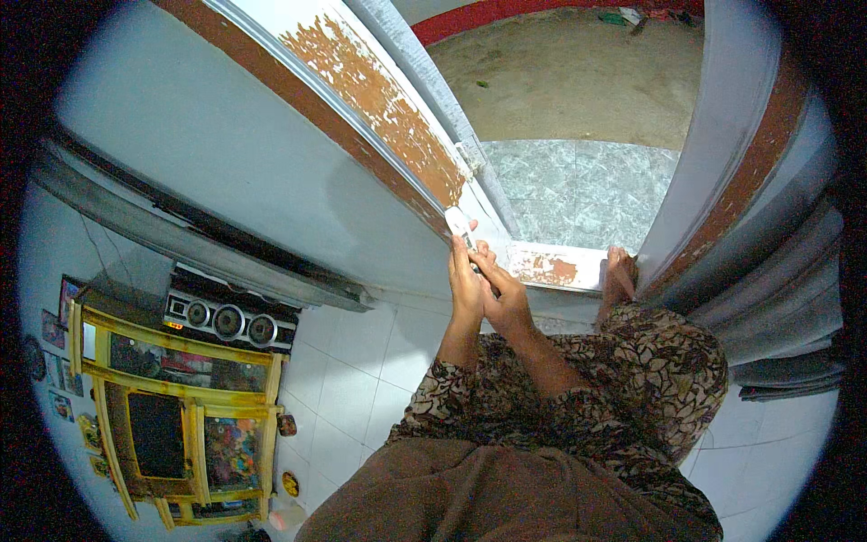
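Both my hands are closed together on a small hand tool [461,221] with a pale, flat head and what looks like a dark handle, partly hidden by my fingers. My left hand [465,289] is on the left, with my right hand [501,294] beside it, slightly to the right. The tool's head rests at the edge of a door frame [379,99], whose white paint has flaked to show brown patches. Below and right is a white sill [533,262], also flaked, with my bare foot [619,271] at its right end.
At left stand a yellow cabinet [190,406] and a speaker [230,321] on white floor tiles [343,379]. Grey curtains [786,289] hang at right. Through the doorway are marbled tiles [578,181], dull ground [560,81] and some litter by a red band.
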`<action>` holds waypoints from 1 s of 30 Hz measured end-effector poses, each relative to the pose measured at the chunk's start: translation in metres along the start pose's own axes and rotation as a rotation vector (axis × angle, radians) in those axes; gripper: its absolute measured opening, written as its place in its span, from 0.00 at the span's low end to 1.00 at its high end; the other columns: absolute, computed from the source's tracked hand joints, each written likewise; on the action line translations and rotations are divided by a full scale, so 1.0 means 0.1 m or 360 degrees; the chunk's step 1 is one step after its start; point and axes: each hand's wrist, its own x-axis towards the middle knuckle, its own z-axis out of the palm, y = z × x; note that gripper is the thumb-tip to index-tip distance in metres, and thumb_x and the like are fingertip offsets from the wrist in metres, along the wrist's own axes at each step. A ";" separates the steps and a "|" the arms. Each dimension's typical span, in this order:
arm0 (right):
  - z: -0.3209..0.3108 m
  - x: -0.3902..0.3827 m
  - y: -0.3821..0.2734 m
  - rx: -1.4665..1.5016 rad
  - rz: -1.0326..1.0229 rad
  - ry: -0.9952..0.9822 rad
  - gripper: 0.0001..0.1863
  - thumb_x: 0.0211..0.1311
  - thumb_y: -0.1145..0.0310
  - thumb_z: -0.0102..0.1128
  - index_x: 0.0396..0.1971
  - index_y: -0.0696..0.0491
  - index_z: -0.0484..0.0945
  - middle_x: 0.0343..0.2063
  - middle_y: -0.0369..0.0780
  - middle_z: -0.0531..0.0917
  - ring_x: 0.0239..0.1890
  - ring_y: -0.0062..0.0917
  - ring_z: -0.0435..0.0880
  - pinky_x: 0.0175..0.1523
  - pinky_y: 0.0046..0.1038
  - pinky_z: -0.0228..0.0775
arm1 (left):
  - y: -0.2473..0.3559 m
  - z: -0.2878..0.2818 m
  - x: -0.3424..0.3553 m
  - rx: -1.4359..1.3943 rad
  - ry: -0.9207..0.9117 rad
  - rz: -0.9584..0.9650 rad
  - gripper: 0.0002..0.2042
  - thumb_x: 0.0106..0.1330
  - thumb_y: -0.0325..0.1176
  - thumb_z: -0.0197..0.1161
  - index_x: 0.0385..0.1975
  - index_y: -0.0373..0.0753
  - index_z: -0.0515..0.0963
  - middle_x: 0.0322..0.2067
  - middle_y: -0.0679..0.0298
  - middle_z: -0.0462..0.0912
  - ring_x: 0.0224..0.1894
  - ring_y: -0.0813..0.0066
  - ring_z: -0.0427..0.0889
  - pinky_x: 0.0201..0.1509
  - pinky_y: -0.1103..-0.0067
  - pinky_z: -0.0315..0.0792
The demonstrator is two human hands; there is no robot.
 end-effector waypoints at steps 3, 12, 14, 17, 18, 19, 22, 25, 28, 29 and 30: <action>0.00 -0.02 0.00 0.0002 0.0023 -0.0035 0.23 0.58 0.82 0.50 0.55 0.55 0.72 0.50 0.49 0.78 0.53 0.34 0.78 0.57 0.31 0.68 | -0.02 -0.01 0.00 -0.0031 0.0014 -0.0017 0.26 0.74 0.52 0.35 0.57 0.36 0.64 0.27 0.68 0.66 0.27 0.80 0.64 0.31 0.84 0.64; -0.02 -0.01 0.04 0.0017 0.0054 -0.0058 0.23 0.58 0.81 0.52 0.55 0.54 0.72 0.49 0.50 0.79 0.51 0.32 0.79 0.54 0.29 0.71 | -0.06 -0.04 0.03 -0.0025 0.0011 0.0012 0.26 0.74 0.51 0.35 0.56 0.36 0.66 0.26 0.67 0.67 0.27 0.80 0.65 0.30 0.84 0.65; -0.01 -0.01 0.04 0.0021 0.0048 -0.0065 0.23 0.58 0.81 0.51 0.55 0.55 0.72 0.49 0.50 0.78 0.51 0.31 0.79 0.54 0.29 0.71 | -0.07 -0.05 0.02 -0.0048 0.0011 0.0019 0.25 0.74 0.50 0.36 0.55 0.36 0.68 0.27 0.67 0.67 0.28 0.81 0.64 0.32 0.85 0.65; -0.02 0.00 0.04 0.0024 0.0049 -0.0079 0.23 0.58 0.81 0.51 0.55 0.55 0.72 0.49 0.49 0.78 0.51 0.31 0.79 0.54 0.29 0.71 | -0.08 -0.06 0.03 -0.0054 0.0020 0.0010 0.25 0.74 0.50 0.36 0.55 0.36 0.68 0.28 0.67 0.67 0.27 0.81 0.64 0.31 0.85 0.65; -0.02 0.00 0.04 0.0025 0.0086 -0.0088 0.23 0.58 0.81 0.51 0.55 0.55 0.72 0.49 0.49 0.78 0.52 0.32 0.79 0.54 0.30 0.71 | -0.08 -0.06 0.03 -0.0074 0.0021 -0.0003 0.25 0.74 0.50 0.36 0.55 0.36 0.68 0.28 0.67 0.67 0.27 0.81 0.64 0.31 0.85 0.65; -0.03 0.00 0.04 0.0008 0.0045 -0.0086 0.23 0.58 0.82 0.51 0.55 0.55 0.72 0.49 0.49 0.78 0.52 0.32 0.79 0.55 0.30 0.70 | -0.08 -0.06 0.04 -0.0096 0.0003 -0.0005 0.25 0.74 0.50 0.37 0.55 0.36 0.68 0.28 0.67 0.67 0.27 0.81 0.64 0.31 0.84 0.65; -0.04 0.01 0.04 -0.0034 0.0032 -0.0101 0.23 0.58 0.82 0.50 0.55 0.56 0.72 0.50 0.48 0.78 0.52 0.33 0.78 0.56 0.31 0.70 | -0.10 -0.07 0.05 -0.0081 0.0022 0.0007 0.25 0.74 0.51 0.37 0.55 0.36 0.68 0.28 0.67 0.67 0.27 0.81 0.64 0.30 0.84 0.64; -0.05 0.02 0.03 -0.0050 0.0034 -0.0114 0.22 0.58 0.82 0.51 0.55 0.56 0.72 0.50 0.48 0.78 0.53 0.34 0.78 0.56 0.31 0.69 | -0.11 -0.08 0.05 -0.0112 0.0042 -0.0002 0.25 0.74 0.51 0.37 0.55 0.36 0.68 0.29 0.67 0.67 0.27 0.81 0.64 0.30 0.84 0.65; -0.03 0.04 0.01 -0.0030 0.0071 -0.0132 0.22 0.58 0.81 0.51 0.55 0.56 0.72 0.50 0.49 0.78 0.53 0.33 0.78 0.57 0.31 0.69 | -0.09 -0.08 0.06 -0.0130 0.0023 -0.0006 0.24 0.74 0.51 0.38 0.54 0.36 0.68 0.28 0.67 0.67 0.27 0.81 0.65 0.30 0.84 0.65; -0.03 0.04 0.01 -0.0023 0.0093 -0.0137 0.22 0.58 0.81 0.51 0.55 0.56 0.72 0.50 0.49 0.78 0.54 0.33 0.77 0.57 0.31 0.68 | -0.09 -0.08 0.06 -0.0122 0.0043 -0.0014 0.24 0.74 0.51 0.38 0.54 0.36 0.68 0.28 0.67 0.67 0.27 0.81 0.65 0.30 0.84 0.65; -0.03 0.05 0.01 -0.0019 0.0133 -0.0150 0.22 0.58 0.81 0.51 0.55 0.56 0.72 0.50 0.49 0.78 0.54 0.33 0.77 0.58 0.31 0.68 | -0.08 -0.07 0.06 -0.0085 0.0048 -0.0010 0.24 0.74 0.51 0.37 0.54 0.36 0.68 0.28 0.67 0.67 0.27 0.81 0.65 0.30 0.84 0.65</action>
